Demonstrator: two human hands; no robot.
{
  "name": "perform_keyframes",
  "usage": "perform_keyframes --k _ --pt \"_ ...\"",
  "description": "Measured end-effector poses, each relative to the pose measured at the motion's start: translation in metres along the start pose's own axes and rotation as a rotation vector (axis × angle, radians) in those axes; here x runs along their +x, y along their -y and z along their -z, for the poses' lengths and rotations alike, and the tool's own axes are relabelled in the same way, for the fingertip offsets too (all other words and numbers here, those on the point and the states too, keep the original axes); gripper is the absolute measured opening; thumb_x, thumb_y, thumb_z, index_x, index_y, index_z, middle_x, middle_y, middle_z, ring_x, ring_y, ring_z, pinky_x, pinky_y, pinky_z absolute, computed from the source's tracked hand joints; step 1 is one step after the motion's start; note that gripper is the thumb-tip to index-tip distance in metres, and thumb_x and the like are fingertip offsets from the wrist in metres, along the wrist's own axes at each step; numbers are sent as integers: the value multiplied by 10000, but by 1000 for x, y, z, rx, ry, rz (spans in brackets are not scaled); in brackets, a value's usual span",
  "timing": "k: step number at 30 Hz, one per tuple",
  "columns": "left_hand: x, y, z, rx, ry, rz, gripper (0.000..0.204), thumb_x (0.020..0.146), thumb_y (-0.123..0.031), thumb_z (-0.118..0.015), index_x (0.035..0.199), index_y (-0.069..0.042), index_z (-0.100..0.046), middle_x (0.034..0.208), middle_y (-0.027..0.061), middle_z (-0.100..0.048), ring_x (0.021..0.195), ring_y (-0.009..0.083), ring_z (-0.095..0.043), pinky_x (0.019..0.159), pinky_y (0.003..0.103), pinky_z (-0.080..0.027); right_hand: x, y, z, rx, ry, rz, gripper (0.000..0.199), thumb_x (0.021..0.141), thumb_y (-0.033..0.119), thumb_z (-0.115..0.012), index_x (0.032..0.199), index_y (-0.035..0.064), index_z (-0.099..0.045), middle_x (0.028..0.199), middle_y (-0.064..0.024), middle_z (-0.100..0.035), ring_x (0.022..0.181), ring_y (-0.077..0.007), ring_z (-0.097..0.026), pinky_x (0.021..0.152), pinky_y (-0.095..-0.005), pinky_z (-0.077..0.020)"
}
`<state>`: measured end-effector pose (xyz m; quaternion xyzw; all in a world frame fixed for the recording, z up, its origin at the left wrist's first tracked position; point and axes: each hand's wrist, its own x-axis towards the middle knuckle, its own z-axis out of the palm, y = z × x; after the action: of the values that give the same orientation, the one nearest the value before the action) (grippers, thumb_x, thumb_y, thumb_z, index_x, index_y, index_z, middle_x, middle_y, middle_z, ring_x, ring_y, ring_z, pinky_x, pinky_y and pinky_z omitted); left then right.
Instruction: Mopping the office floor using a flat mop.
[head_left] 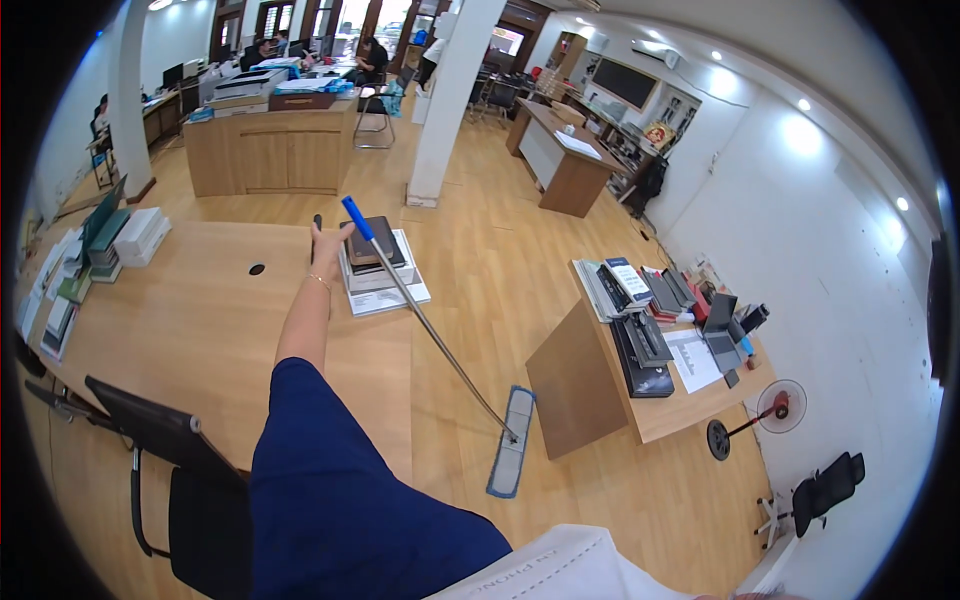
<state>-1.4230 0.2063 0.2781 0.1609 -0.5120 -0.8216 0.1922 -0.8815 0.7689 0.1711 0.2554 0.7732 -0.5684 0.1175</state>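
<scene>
Head view: over the tabletop point(190, 320), a slim dark object point(317, 221) sits against the left hand point(328, 247); whether the fingers grasp it, I cannot tell. To their right, a mop point(511, 450) slants past a book stack point(366, 281), its flat head on the floor point(480, 270).

Downlights point(804, 105) are glowing upper right; a white pillar point(450, 100) is standing upper centre on wood-plank flooring point(490, 250).
</scene>
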Motion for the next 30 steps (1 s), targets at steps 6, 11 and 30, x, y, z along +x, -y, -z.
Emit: perform_keyframes --k 6,11,30 --pt "66 15 14 -62 -68 -69 1227 605 -178 -871 1468 -148 0 1428 224 -258 1287 352 -326 1025 528 -291 -3 24 2 -35 -28 -73 455 887 331 -612 1274 102 -544 1140 -48 -611 955 -130 -562 740 -258 -461" --pt "116 43 15 108 11 -9 1224 618 -343 -848 1479 -185 8 1513 190 -119 1406 365 -66 1059 613 -95 -2 33 -2 -30 -73 -140 452 885 339 -608 1261 94 -552 1126 -49 -616 929 -134 -564 725 -258 -462" --pt "-81 27 -88 -19 492 -247 198 904 -135 -566 1068 -29 -534 881 50 -593 808 141 -592 755 276 -482 31 94 0 -210 28 98 363 834 207 -686 1131 11 -613 944 -72 -657 875 -111 -602 770 -256 -489"
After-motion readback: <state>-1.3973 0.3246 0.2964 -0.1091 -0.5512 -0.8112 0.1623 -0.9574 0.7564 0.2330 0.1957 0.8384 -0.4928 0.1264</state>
